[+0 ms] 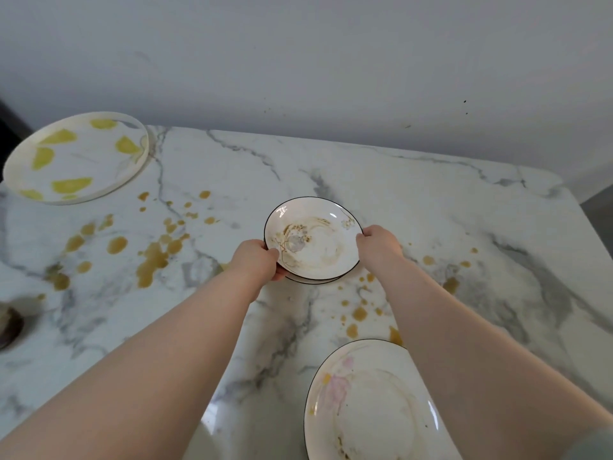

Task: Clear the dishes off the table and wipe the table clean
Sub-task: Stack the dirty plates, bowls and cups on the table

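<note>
Head view shows black-rimmed plate [313, 244] (brown-smeared, floral).

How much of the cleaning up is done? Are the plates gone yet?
Not much looks done yet. Right now the left hand and right hand grip the small plate, which is stacked on a second plate. Left to do: the big plate near the front and the lemon tray are on the table, and the brown spills are not wiped up.

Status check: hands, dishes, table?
Left hand, right hand grip stacked small plates, mid-table. Large plate near edge, lemon tray far left. Brown spills unwiped.
</note>
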`<state>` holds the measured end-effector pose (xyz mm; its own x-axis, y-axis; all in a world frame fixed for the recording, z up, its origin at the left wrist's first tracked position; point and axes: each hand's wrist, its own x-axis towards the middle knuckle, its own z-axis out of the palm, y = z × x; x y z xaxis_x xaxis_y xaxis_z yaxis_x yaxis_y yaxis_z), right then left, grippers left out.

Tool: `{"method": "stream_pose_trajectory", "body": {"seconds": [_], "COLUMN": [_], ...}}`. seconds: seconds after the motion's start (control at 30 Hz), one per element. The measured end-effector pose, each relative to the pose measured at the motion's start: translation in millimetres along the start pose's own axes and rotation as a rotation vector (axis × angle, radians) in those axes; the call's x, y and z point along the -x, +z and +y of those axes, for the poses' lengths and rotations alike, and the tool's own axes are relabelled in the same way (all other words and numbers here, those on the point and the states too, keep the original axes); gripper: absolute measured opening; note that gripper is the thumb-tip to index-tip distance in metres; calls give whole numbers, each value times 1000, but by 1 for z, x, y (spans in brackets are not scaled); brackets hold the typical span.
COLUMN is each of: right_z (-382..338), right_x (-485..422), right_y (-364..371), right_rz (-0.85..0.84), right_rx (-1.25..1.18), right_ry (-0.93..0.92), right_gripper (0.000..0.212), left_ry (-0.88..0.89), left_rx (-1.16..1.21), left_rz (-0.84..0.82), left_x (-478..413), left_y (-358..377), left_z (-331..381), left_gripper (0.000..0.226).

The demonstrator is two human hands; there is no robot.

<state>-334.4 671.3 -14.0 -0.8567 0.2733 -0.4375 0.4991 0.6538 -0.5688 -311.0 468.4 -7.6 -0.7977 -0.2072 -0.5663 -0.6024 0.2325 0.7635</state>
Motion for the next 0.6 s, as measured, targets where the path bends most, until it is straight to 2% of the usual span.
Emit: {"method": "stream_pose_trajectory", "body": {"seconds": [0.2, 0.3, 0.47, 0.6], "right_z": [-1, -1, -2, -2], "right_x": [-7, -12, -16, -15], "right_y": [-2, -1, 2, 3], "right_rz": [-26, -39, -43, -50], "right_rx": [72, 144, 195, 242], "right_ry": [-5, -2, -19, -19], "right_gripper": [28, 27, 12, 9], "left_ry": [-54, -47, -40, -7], "left_rx": [-131, -297, -468, -441], "left_rz": [21, 13, 27, 51], "left_x": [-7, -9, -11, -12], "left_y": [-1, 0, 0, 4], "left_z": [-1, 3, 0, -7], "left_gripper": [19, 21, 17, 23]}}
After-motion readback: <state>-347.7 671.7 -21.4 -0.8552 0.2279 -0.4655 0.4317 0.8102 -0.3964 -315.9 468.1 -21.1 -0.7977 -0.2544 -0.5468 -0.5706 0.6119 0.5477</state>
